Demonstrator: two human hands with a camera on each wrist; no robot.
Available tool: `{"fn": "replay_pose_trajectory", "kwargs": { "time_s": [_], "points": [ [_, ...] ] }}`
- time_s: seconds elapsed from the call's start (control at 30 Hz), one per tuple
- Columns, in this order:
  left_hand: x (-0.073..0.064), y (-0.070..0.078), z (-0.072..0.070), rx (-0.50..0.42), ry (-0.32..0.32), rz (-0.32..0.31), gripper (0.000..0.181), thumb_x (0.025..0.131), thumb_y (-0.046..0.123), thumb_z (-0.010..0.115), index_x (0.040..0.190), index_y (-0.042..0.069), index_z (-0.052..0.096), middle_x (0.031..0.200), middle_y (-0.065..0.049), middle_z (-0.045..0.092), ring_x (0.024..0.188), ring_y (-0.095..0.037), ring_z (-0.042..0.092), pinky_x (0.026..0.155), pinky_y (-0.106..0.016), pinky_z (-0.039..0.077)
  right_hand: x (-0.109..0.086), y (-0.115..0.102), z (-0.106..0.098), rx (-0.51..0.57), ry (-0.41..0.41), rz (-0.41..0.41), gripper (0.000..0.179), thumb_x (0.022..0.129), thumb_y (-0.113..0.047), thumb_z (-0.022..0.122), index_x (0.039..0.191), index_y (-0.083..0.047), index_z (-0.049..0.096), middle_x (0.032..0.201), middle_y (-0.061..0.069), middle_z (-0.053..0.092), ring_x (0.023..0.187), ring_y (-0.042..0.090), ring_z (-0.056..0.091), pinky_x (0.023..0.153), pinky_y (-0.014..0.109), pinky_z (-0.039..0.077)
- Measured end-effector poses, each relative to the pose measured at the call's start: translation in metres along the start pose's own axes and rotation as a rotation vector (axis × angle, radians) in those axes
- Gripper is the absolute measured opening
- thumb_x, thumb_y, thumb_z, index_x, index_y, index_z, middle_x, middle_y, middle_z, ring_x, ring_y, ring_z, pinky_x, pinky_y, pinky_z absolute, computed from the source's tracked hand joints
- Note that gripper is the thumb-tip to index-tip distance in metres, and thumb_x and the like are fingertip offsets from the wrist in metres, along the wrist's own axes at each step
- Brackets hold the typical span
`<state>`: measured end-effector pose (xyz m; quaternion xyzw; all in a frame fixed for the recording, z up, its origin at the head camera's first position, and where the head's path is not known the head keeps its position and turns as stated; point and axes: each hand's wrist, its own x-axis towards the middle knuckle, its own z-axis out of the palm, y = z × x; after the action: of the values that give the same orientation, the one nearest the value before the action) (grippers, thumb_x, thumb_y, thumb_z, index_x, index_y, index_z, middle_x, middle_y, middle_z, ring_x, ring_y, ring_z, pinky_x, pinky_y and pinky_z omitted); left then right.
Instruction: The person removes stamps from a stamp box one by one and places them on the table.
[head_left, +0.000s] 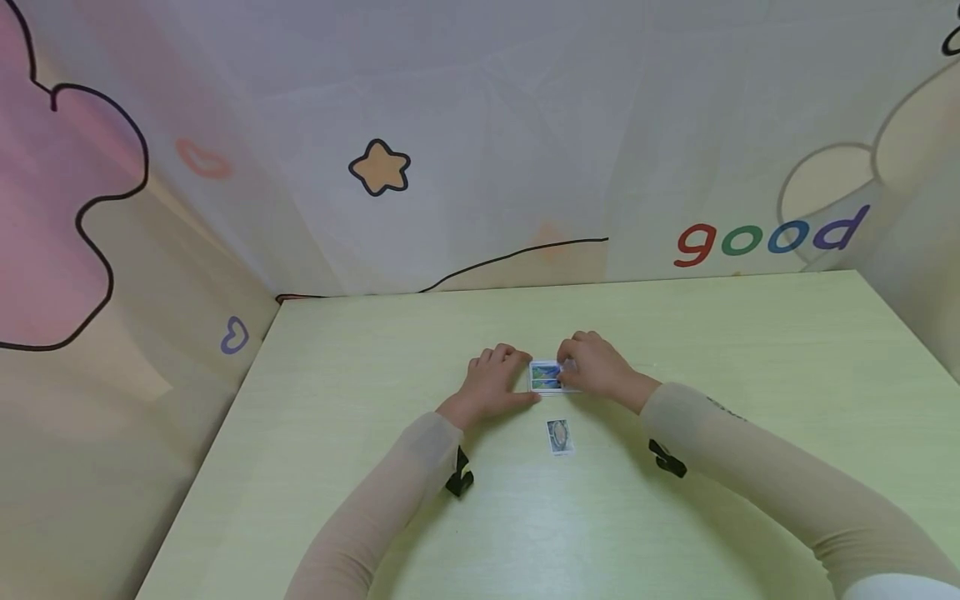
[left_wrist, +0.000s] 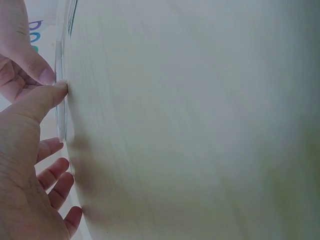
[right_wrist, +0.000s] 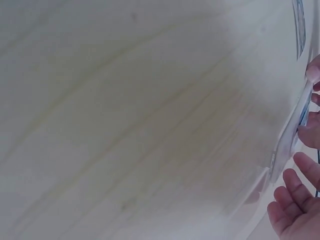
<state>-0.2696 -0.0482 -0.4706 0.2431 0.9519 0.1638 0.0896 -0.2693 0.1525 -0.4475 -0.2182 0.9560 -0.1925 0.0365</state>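
In the head view, a blue-green printed card (head_left: pixel 545 377) lies in a flat, clear-edged plastic case (head_left: pixel 536 392) at the middle of the table. My left hand (head_left: pixel 491 385) holds the case's left part, thumb at the near edge and index finger at the far corner; its other fingers are loosely bent. My right hand (head_left: pixel 596 367) covers the right part, and its bent fingers and thumb pinch the card there. The left wrist view shows the left thumb (left_wrist: pixel 45 97) against the case's thin edge. Closer to me lies a grey oval-patterned card (head_left: pixel 559 437), untouched.
The pale green table (head_left: pixel 375 358) reaches back to a printed cloth wall (head_left: pixel 480 167) with a star and the word "good". Another clear flat piece (right_wrist: pixel 252 192) lies past the case's right end. Dark straps (head_left: pixel 460 473) hang at both sleeves.
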Motion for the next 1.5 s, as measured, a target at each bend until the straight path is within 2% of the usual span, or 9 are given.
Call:
{"fn": "replay_pose_trajectory", "kwargs": {
  "time_s": [0.3,0.5,0.77,0.97,1.33,1.5],
  "points": [
    [0.0001,-0.0006,0.0007,0.003,0.000,0.004,0.063,0.087,0.049,0.062,0.139,0.018,0.046,0.139,-0.007,0.042,0.125,-0.028,0.040,0.102,-0.045,0.031,0.0006,-0.0017,-0.0013,0.033,-0.006,0.004,0.021,0.082,-0.013,0.071,0.097,-0.001,0.064,0.099,0.014,0.064,0.098,0.032,0.055,0.090,0.047,0.044],
    [-0.0002,-0.0014,0.0016,0.008,0.009,0.009,0.063,0.086,0.050,0.063,0.139,0.019,0.045,0.139,-0.007,0.042,0.125,-0.027,0.040,0.102,-0.045,0.031,0.0008,-0.0023,-0.0021,0.093,-0.012,0.001,0.022,0.082,-0.010,0.071,0.098,0.002,0.063,0.100,0.016,0.065,0.100,0.033,0.057,0.092,0.048,0.044],
    [0.0009,-0.0013,0.0015,0.012,0.001,0.003,0.064,0.086,0.050,0.063,0.139,0.019,0.045,0.139,-0.007,0.042,0.124,-0.027,0.040,0.102,-0.045,0.032,0.0012,-0.0028,-0.0011,0.074,0.002,-0.001,0.038,0.080,-0.010,0.072,0.114,0.003,0.058,0.095,0.014,0.063,0.087,0.028,0.056,0.081,0.043,0.046],
    [0.0010,-0.0015,0.0022,0.008,-0.001,-0.003,0.064,0.086,0.050,0.063,0.139,0.019,0.045,0.139,-0.007,0.041,0.125,-0.027,0.040,0.102,-0.045,0.031,0.0013,-0.0019,-0.0002,0.012,0.012,-0.042,0.025,0.079,-0.009,0.072,0.102,-0.002,0.067,0.094,0.012,0.064,0.089,0.028,0.056,0.082,0.043,0.046],
    [-0.0002,-0.0003,0.0022,0.002,-0.001,-0.003,0.063,0.087,0.049,0.063,0.139,0.019,0.045,0.139,-0.007,0.041,0.125,-0.027,0.039,0.103,-0.046,0.031,0.0000,-0.0022,-0.0009,-0.002,0.042,-0.045,0.015,0.081,-0.013,0.073,0.091,-0.003,0.069,0.089,0.009,0.067,0.085,0.026,0.058,0.078,0.043,0.048],
    [-0.0007,0.0009,0.0008,0.002,0.010,-0.002,0.062,0.086,0.049,0.063,0.138,0.019,0.046,0.139,-0.007,0.042,0.124,-0.027,0.039,0.102,-0.046,0.031,-0.0012,-0.0021,-0.0051,0.002,0.026,-0.023,0.008,0.084,-0.012,0.069,0.087,-0.004,0.069,0.085,0.007,0.067,0.081,0.023,0.058,0.077,0.041,0.048]
  ]
}}
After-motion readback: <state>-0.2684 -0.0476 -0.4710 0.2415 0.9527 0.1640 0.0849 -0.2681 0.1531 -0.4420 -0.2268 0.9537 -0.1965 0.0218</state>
